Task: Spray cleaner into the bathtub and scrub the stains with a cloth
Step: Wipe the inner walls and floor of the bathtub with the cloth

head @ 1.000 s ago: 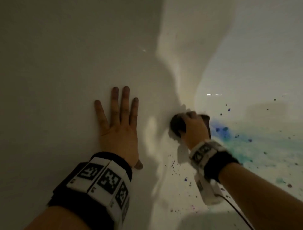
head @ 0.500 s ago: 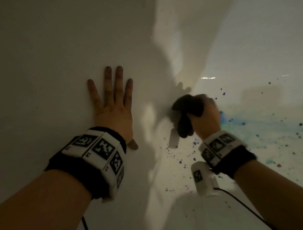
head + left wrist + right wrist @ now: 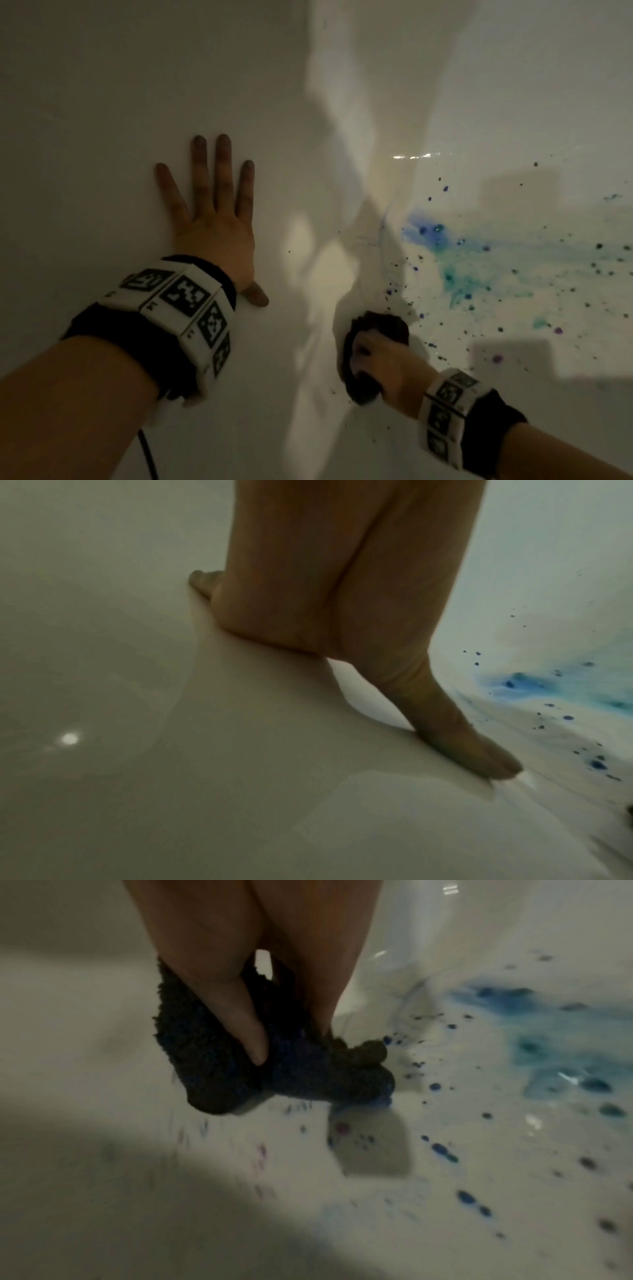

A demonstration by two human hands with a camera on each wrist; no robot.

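I look down into a white bathtub. My left hand lies flat on its left wall, fingers spread and straight; the left wrist view shows the palm pressed to the surface. My right hand grips a bunched dark cloth and holds it against the tub near the bottom curve; in the right wrist view the thumb digs into the cloth. Blue and teal stains smear the tub floor to the right, with dark and purple specks scattered around the cloth. No spray bottle is in view.
A bright reflection glints on the far curve of the tub. A black cable hangs from my left wrist band. Shadows of my arms fall across the tub floor.
My right hand has dragged the cloth down and toward me, uncovering the blue smear it was over. The left hand stays flat on the tub wall.
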